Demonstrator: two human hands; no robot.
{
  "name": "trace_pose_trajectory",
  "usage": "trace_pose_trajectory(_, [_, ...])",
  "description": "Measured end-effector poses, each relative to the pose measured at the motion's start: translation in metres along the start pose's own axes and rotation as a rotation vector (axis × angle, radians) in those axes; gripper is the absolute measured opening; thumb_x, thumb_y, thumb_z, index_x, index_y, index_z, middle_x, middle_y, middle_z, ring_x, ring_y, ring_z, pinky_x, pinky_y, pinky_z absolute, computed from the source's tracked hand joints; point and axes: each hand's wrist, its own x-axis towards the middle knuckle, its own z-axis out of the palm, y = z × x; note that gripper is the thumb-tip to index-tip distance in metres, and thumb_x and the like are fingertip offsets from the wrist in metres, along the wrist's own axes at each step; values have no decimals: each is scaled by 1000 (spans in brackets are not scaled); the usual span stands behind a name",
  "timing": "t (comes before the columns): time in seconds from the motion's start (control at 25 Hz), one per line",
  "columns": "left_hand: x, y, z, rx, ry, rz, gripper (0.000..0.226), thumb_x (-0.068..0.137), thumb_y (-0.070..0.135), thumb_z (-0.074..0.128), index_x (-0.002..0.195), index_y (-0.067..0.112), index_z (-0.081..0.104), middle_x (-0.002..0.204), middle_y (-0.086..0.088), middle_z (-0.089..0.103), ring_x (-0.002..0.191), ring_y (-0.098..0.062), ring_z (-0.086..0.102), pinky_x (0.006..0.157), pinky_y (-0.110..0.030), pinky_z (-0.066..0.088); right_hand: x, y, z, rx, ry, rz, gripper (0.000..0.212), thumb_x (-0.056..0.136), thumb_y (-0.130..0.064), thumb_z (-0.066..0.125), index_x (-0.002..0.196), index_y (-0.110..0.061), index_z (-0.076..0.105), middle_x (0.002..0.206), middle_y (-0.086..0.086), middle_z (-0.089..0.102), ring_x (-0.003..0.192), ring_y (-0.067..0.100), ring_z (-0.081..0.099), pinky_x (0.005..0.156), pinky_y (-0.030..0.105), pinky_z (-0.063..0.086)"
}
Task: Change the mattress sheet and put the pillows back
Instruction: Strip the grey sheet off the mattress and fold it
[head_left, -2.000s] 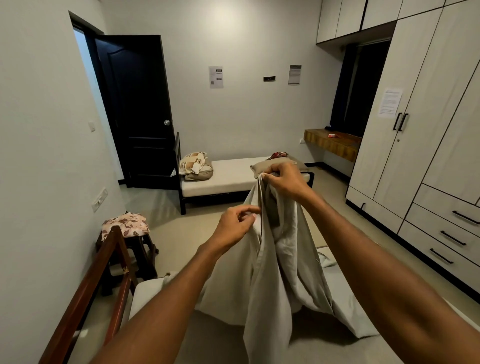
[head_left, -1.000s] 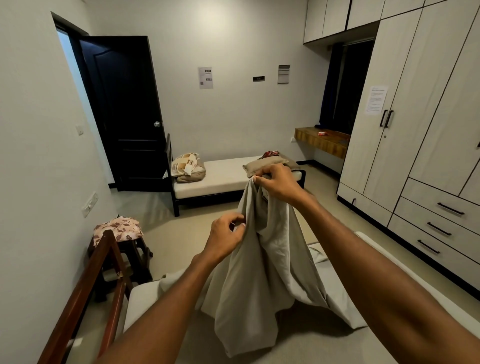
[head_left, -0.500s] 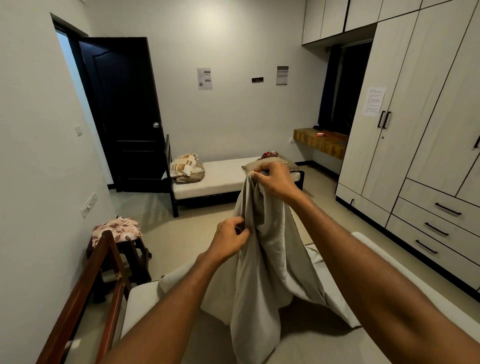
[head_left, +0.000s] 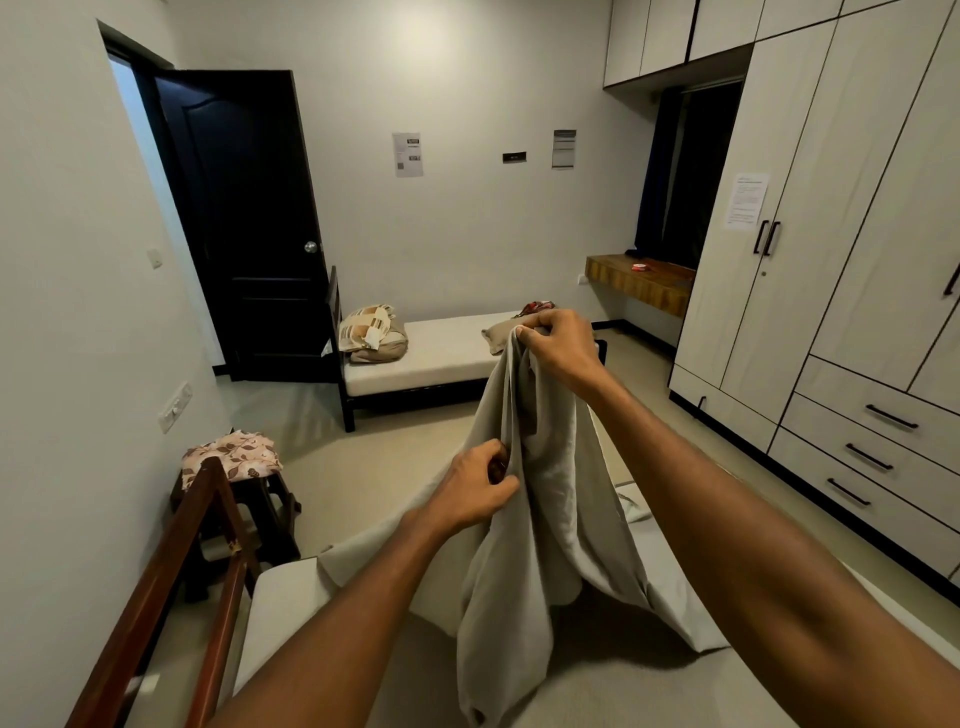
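**Two hands hold a grey sheet up over the near mattress**

The right hand (head_left: 558, 349) is raised at arm's length, its fingers curled and pinching the top of a pale grey sheet (head_left: 540, 499), so that the cloth hangs down from it in long folds. The left hand (head_left: 475, 488) sits lower and nearer the body, its thumb and fingers closed on an edge of the same sheet on its left side. Between the two grips the cloth runs up in a slanted line.

The lower part of the sheet spreads out and rests on the near mattress (head_left: 280, 603), which fills the bottom of the view; one hanging fold drops to the bottom edge between the two forearms. A wooden bed rail (head_left: 171, 587) runs along the mattress's left side.

Across the floor stands a second bed (head_left: 431, 364) against the far wall. On its left end lie patterned pillows (head_left: 371, 332), stacked; on its right end lies a tan pillow (head_left: 498, 335), partly hidden behind the right hand. Beside the wooden rail, a dark stool (head_left: 249, 499) carries a folded floral cloth (head_left: 228, 454). A black door (head_left: 244, 223) stands open at the left, and a pale wardrobe (head_left: 831, 260) with drawers lines the right wall.
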Motion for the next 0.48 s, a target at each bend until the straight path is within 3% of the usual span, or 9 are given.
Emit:
trace_pose_trajectory(0.16, [2,-4,-5,65,61,55,4,94,20,66,91,17,67,82,-5,66,75,-16,64,71,-35,58,4,-3,-2,2,11,-13,20,97,-33,71,107,-19,81,100,-4,76,92,11,69,93,41,62])
trace_pose_trajectory(0.32, [8,-12,-14,83,67,-10,28,92,27,67,70,10,66,68,-11,63,58,-8,54,62,-36,53,15,-8,-6,12,34,-43,20,96,-33,72,104,-18,82,95,-4,76,89,10,69,91,42,62])
trace_pose_trajectory(0.48, [17,-10,-22,49,109,-19,28,92,29,70,68,13,71,65,-5,65,59,-11,62,62,-35,56,27,-27,-2,47,60,-70,18,95,-34,72,103,-21,81,97,-6,77,91,11,70,92,41,61])
